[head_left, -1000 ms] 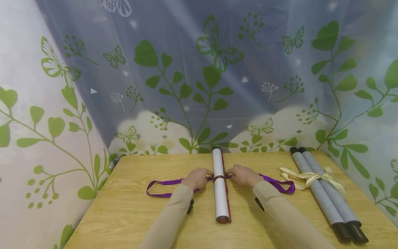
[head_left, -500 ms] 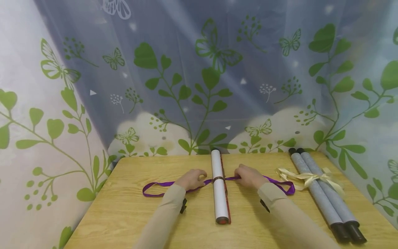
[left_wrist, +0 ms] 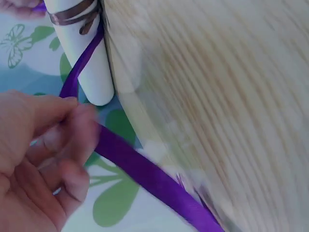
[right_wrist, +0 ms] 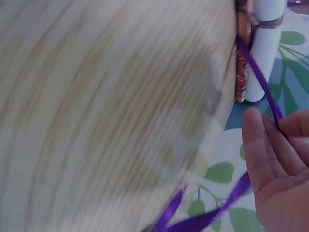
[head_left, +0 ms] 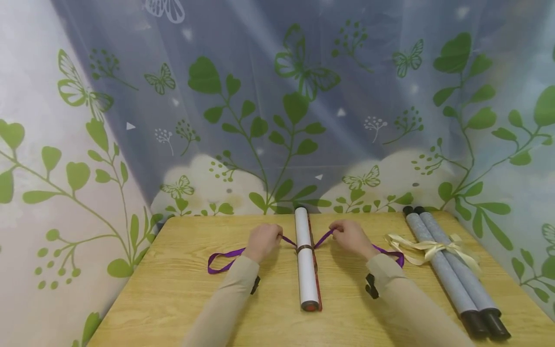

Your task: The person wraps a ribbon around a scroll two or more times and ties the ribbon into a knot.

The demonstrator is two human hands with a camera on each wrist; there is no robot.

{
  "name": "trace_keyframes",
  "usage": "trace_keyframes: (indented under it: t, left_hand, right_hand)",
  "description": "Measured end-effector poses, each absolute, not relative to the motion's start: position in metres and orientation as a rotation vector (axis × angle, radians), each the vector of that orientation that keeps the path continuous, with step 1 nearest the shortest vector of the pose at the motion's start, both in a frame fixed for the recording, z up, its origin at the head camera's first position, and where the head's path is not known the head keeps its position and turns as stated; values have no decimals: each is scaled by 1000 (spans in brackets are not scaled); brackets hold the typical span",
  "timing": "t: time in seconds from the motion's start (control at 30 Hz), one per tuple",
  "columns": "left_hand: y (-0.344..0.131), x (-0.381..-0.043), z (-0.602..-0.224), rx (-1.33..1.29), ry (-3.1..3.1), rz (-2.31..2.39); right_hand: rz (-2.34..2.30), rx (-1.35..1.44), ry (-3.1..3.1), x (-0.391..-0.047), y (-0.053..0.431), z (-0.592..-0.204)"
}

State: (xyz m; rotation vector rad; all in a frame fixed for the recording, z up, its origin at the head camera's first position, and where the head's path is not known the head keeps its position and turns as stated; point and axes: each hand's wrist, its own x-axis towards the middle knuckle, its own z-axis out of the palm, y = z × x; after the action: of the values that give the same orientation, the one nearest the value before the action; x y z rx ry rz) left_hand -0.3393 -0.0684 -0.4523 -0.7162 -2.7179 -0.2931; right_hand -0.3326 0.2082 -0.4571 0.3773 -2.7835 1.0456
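Observation:
A white rolled scroll [head_left: 307, 274] with dark ends lies lengthwise on the table, a brown cord tied round its middle and a red patterned strip along its right side. Beneath it passes a purple ribbon [left_wrist: 140, 169], rising on both sides. My left hand [head_left: 263, 241] pinches the ribbon left of the scroll, thumb against fingers, with a loop trailing on the table. On the other side my right hand [head_left: 352, 238] pinches the ribbon between thumb and fingers; its tail [right_wrist: 203, 220] hangs down past the palm.
Two grey rolls [head_left: 451, 270] with black ends lie side by side at the right, tied with a cream ribbon [head_left: 438, 248] in a bow. A patterned curtain [head_left: 243, 96] hangs behind the wooden table [head_left: 173, 299].
Both hands have moved from beside the scroll outward, then up, lifting the purple ribbon off the table on either side. The scroll stays in place.

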Motion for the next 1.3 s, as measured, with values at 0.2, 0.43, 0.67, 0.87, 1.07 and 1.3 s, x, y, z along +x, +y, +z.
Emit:
trace_keyframes:
  t: [0.2,0.43,0.67,0.87,1.07,1.3]
  left_hand:
    - [-56,-340,-456,-727,-2659,-580]
    - [-41,-334,-452,-628,-2636,-1372]
    - [-29,-333,-447,-505,-2388,-1967]
    - [-26,-335,-442,-443,-2296,-2016]
    - [-23,-333,-434,-445,-2287,-1848]
    - [-18,-332,-430,-519,-2274,-1874]
  right_hand:
    - [1458,240,-2624,-331,195,-451]
    - [1902,199,-2338,-334,171,-445]
    - [1868,194,-2295,-338,155,-435]
    - [1683,275,-2456,-336,147,-427]
    - [1663,397,-2594,-333,142,-425]
    - [1674,450,-2622,-335,134,-425]
